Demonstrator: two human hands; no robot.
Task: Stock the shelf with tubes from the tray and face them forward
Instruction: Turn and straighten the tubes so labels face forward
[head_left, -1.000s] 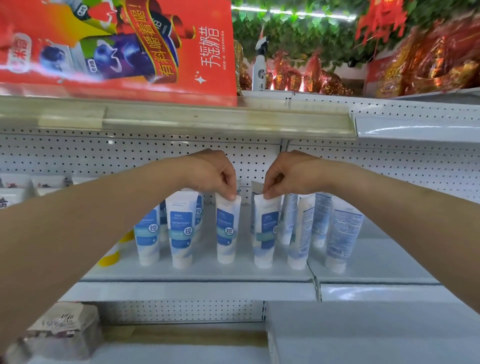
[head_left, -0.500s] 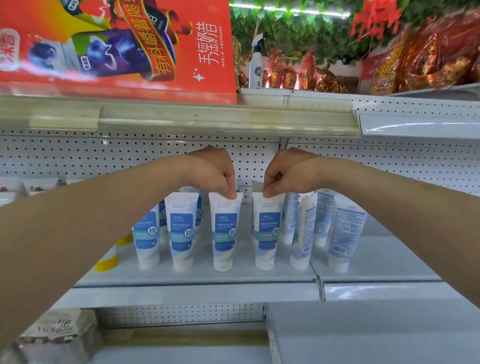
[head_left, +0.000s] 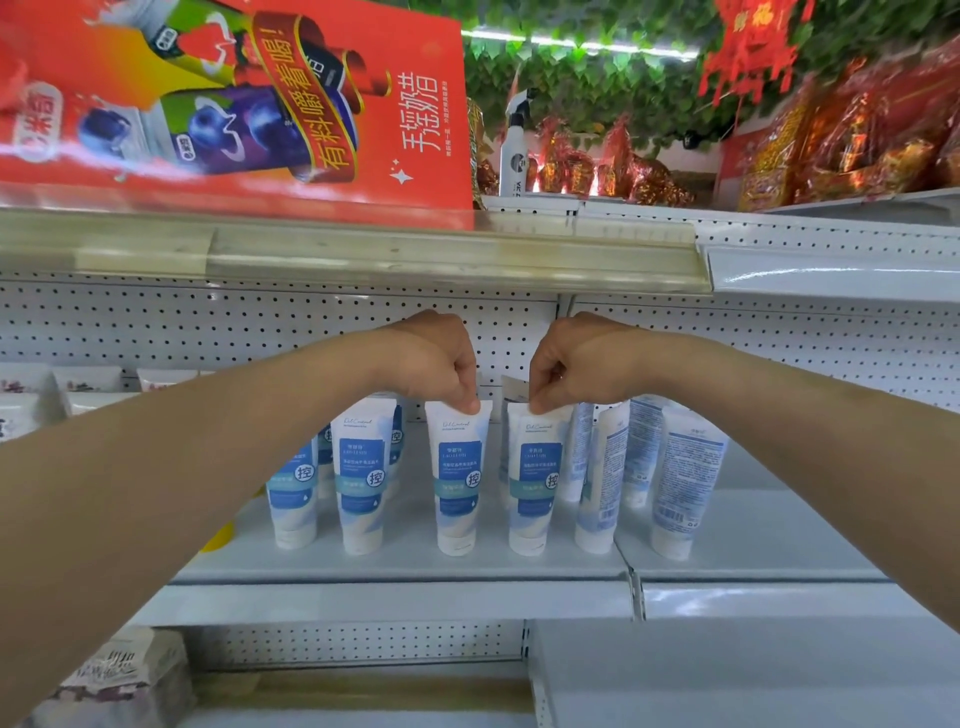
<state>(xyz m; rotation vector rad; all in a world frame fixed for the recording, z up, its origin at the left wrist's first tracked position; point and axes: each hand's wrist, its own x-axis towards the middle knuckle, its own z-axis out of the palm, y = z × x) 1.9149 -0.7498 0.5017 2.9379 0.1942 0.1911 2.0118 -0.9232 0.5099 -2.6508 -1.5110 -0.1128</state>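
Two bare forearms reach into a white shop shelf (head_left: 415, 571). The left hand (head_left: 434, 364) is curled, its thumb and fingertips pinching the flat top seam of one white-and-blue tube (head_left: 460, 483). The right hand (head_left: 574, 364), close beside it, pinches the top seam of a second tube (head_left: 534, 488) in the same way. Both pinched tubes stand cap-down on the shelf directly below the hands, with their blue front labels facing out.

This looks like the facing step: each hand is squaring up a tube already on the shelf.

Six tubes stand in the front row. Two are in the hands, and two facing tubes (head_left: 360, 483) stand to the outside of the left hand. Two turned tubes (head_left: 680, 493) stand to the outside of the right hand, showing small print and barcodes. About five more tubes stand behind the row, partly hidden, so their count is uncertain. No tray is in view.

The likely next move is for the right hand to let go and rotate the turned tubes beside it until their labels face out.
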